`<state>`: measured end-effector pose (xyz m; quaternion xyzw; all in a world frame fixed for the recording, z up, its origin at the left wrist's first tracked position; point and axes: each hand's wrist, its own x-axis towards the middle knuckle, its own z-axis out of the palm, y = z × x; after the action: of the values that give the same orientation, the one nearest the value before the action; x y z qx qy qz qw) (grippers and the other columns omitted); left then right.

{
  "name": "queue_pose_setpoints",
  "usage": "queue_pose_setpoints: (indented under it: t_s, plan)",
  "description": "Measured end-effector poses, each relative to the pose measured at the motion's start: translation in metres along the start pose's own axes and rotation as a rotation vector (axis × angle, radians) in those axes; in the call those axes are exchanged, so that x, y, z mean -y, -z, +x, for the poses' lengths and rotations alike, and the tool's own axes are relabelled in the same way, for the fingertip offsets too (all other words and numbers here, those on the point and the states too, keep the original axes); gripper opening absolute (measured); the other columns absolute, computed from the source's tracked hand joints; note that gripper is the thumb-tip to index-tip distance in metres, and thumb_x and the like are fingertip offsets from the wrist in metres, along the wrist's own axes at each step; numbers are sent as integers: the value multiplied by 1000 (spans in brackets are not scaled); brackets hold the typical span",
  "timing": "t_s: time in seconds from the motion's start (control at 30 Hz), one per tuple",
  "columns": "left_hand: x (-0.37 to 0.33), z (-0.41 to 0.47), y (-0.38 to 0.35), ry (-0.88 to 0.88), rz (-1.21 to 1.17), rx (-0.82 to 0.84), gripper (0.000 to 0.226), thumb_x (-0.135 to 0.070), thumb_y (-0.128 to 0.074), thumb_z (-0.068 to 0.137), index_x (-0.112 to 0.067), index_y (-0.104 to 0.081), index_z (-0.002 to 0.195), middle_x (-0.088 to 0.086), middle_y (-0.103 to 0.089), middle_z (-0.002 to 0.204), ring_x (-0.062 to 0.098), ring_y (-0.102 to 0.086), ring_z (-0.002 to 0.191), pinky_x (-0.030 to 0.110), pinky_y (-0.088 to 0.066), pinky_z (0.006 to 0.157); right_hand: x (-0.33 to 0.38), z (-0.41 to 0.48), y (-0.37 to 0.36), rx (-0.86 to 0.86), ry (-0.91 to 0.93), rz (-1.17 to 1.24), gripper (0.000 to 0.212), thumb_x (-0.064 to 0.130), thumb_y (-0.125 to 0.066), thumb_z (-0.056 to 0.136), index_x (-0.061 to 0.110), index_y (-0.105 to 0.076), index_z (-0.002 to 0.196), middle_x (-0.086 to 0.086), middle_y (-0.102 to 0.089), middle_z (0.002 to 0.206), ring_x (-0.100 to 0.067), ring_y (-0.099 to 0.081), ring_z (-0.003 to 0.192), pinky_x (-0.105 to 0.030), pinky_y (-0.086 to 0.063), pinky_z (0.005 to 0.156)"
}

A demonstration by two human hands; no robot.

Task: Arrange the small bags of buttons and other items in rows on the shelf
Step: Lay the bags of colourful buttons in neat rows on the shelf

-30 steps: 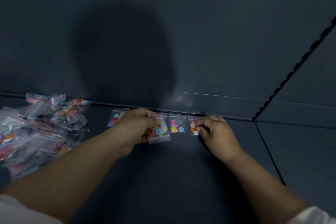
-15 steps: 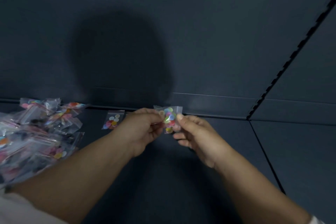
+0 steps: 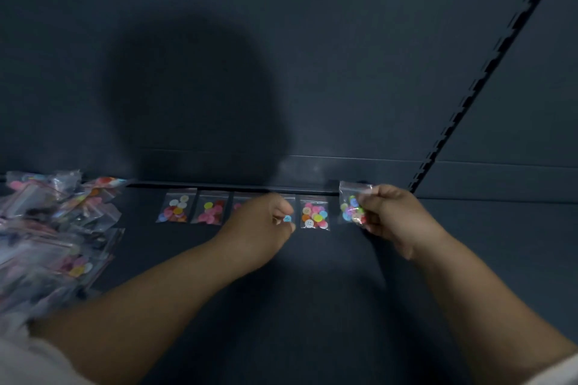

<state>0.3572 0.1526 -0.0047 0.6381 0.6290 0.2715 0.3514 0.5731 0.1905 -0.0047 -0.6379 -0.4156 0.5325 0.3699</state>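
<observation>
Now the right hand [image 3: 387,216] pinches a button bag [image 3: 352,206] upright, just right of the last bag [image 3: 315,216] in the row — bare shelf [image 3: 312,291] beneath; left hand [image 3: 262,223] covers another — grip unclear.

Dim light, large head shadow [image 3: 194,103], blurred edges

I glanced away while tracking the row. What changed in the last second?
The button bag both hands held up moved right; the right hand alone pinches it at the row's end. The left hand let go and dropped onto a row bag. The pile stayed put.
</observation>
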Motion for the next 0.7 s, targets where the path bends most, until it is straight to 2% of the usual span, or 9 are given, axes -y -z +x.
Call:
queue_pose_setpoints:
  t_s: [0.1,0.17,0.2,0.3,0.37,0.47,0.53,0.6,0.7]
  plan:
    - [0,2,-7,-231,427,16,31,-28,-55,91,-23,-55,121,-6,-53,119,13,-48,112,23,-37,94,-10,11,6,-37,57,-159,9,9,-60,89,11,-62,80,-9,-65,77,-15,-56,61,-24,-49,59]
    - [1,3,-13,-333,558,50,46,-34,-52,92,-23,-44,136,-4,-43,138,15,-35,128,29,-25,109,-14,14,4,-48,107,-251,6,10,-63,87,12,-62,82,-7,-65,79,-14,-56,62,-23,-48,59]
    - [1,4,-16,-365,602,77,50,-36,-49,93,-24,-38,140,-5,-35,146,15,-28,134,30,-18,111,-15,15,3,-71,139,-330,3,13,-64,86,13,-61,88,-6,-66,86,-14,-59,67,-23,-47,62]
    - [3,5,-25,-451,716,154,58,-40,-42,95,-22,-24,148,-4,-16,157,14,-10,143,30,-5,113,-23,12,2,-237,309,-762,30,19,-62,86,14,-58,116,-4,-60,112,-20,-59,97,-21,-41,78]
    - [4,6,-29,-481,766,189,61,-41,-39,96,-20,-19,150,-2,-8,159,14,-2,146,30,1,114,-28,2,0,-299,515,-910,30,12,-57,87,12,-60,117,-7,-57,114,-26,-55,105,-21,-38,81]
    - [7,10,-35,-454,808,264,65,-44,-35,97,-19,-10,151,-1,1,160,14,5,146,33,9,115,-41,-8,-4,-142,748,-1013,31,16,-50,91,10,-62,118,-9,-58,127,-28,-52,118,-22,-34,98]
    - [10,12,-37,-443,832,297,68,-47,-33,97,-19,-5,152,0,4,160,13,7,146,33,11,115,-49,-10,-6,15,727,-1123,48,31,-36,94,12,-45,138,-6,-38,148,-23,-31,139,-22,-15,111]
    - [12,13,-39,-437,844,319,70,-49,-32,96,-20,-2,152,0,5,160,13,9,146,33,11,116,-56,-10,-7,93,642,-1230,65,48,-19,92,16,-23,148,0,-15,157,-14,-8,145,-21,1,113]
    - [12,13,-40,-433,839,335,72,-51,-33,96,-20,0,152,0,6,160,13,8,146,34,10,117,-58,-9,-10,82,580,-1293,89,63,4,75,18,-9,150,2,-3,159,-11,2,145,-22,8,112]
